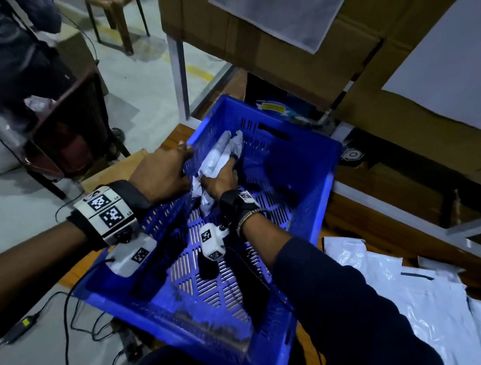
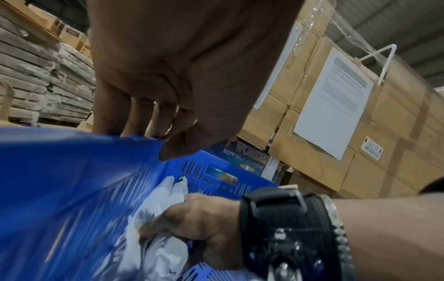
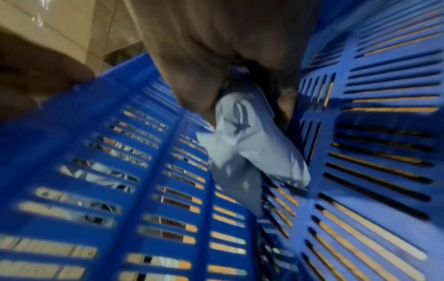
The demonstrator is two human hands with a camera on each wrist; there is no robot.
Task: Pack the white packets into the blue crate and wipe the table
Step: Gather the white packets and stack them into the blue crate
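While our left hand (image 1: 163,171) grips the blue crate (image 1: 314,194) rim to steady it, our right hand (image 1: 222,179) clutches crumpled white packets (image 1: 221,154) against its left wall, probably packing.

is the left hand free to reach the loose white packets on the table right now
Probably not: the left hand grips the blue crate rim, and the white packets lie beyond the crate and the right arm.
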